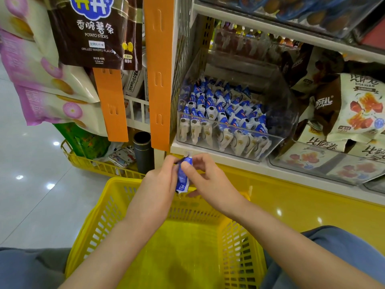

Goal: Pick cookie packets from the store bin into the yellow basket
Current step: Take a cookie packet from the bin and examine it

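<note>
Store shelving (291,33) carries a clear bin (288,105) packed with cookie packets (218,109). The left hand (160,181) and right hand (210,184) together pinch one blue packet (183,177) over the far rim of the yellow basket (100,222). Its visible floor looks bare, so picking seems barely begun.

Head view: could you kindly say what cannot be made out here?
All in the head view:
- Cookie packet: its print, covered by left hand and right hand.
- Yellow basket: near end, cut by bottom edge.
- Clear bin: rear packets, small and blurred.
</note>
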The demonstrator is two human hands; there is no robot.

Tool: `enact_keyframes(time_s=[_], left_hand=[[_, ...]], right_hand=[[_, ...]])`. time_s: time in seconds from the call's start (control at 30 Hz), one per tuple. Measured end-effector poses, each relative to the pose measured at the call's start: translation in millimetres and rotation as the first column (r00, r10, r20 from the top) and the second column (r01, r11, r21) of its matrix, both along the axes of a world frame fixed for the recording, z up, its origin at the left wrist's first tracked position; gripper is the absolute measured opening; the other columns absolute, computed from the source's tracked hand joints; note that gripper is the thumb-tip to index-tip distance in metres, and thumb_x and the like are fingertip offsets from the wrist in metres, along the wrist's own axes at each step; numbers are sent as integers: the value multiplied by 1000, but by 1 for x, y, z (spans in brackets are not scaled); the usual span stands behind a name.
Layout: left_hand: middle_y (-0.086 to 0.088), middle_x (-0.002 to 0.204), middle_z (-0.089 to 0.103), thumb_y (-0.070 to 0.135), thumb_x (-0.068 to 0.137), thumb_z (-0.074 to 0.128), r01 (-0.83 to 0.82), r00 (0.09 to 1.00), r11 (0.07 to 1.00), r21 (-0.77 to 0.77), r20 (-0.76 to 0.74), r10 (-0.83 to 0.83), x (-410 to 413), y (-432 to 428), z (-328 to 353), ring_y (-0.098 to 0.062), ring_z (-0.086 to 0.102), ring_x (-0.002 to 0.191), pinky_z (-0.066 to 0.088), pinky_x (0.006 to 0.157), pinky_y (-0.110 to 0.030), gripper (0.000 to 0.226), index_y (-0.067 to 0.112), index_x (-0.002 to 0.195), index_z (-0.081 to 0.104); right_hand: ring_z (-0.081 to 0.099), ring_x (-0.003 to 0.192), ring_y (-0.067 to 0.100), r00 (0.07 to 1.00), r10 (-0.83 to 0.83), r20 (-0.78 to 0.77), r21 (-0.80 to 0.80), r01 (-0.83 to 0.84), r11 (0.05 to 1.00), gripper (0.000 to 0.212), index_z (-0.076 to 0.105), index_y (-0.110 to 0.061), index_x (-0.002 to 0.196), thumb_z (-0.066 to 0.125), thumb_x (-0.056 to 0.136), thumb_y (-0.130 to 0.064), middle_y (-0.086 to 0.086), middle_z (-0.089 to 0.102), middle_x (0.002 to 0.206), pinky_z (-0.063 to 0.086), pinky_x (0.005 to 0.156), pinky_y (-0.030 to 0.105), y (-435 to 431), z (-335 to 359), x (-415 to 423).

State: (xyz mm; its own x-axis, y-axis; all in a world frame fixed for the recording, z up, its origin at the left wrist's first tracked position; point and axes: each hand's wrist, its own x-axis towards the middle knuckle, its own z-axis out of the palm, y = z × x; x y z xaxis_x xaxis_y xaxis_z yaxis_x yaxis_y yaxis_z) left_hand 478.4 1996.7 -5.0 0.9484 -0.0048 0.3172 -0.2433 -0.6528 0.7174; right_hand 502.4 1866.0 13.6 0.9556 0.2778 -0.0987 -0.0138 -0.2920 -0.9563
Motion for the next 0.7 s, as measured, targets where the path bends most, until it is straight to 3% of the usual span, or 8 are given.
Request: enact_keyframes(time_s=[0.17,0.33,0.43,0.57,0.63,0.7], left_hand=[[10,57,48,31,96,35,-21,1000,997,-79,-9,20,2,-1,-2,3,52,57,36,46,-12,15,27,89,48],[6,54,48,18,97,41,-78,996,978,-195,-60,68,6,0,1,0,48,51,34,45,-15,29,29,71,46],[4,60,50,18,98,40,-109,983,927,-360,-175,48,12,4,5,-2,43,51,31,48,-17,32,23,70,52],[-1,78,66,21,98,40,-148,934,790,-595,-347,-86,12,4,9,-5,57,69,42,57,-13,31,23,78,64],[3,74,70,30,98,39,-200,890,732,-651,-433,-142,12,0,13,-4,62,69,46,62,-16,36,23,76,66],[9,70,72,42,96,38,-198,847,736,-648,-491,-205,11,0,16,-2,65,70,46,66,-20,37,25,78,66]], right_hand=[[65,77,11,999,3,-45,-16,-3,1000,19,43,-29,110,52,92,-31,5,61,109,58,62,30,0,0,4],[63,81,9,998,67,-15,-39,-68,997,36,38,-27,127,51,93,-30,1,55,118,56,67,32,0,2,4],[59,70,-2,994,104,-33,-5,-104,995,49,32,-21,138,49,93,-28,-1,53,119,53,60,22,-1,5,5],[58,64,3,995,9,-97,51,-4,999,29,52,-11,121,48,95,-22,2,64,97,50,56,16,-6,13,9],[61,70,6,992,-51,-114,49,57,997,16,60,-11,103,53,92,-21,8,67,94,51,60,17,-9,14,12],[62,71,8,989,-97,-110,60,104,993,5,59,-14,89,59,89,-19,9,66,90,52,61,17,-10,14,13]])
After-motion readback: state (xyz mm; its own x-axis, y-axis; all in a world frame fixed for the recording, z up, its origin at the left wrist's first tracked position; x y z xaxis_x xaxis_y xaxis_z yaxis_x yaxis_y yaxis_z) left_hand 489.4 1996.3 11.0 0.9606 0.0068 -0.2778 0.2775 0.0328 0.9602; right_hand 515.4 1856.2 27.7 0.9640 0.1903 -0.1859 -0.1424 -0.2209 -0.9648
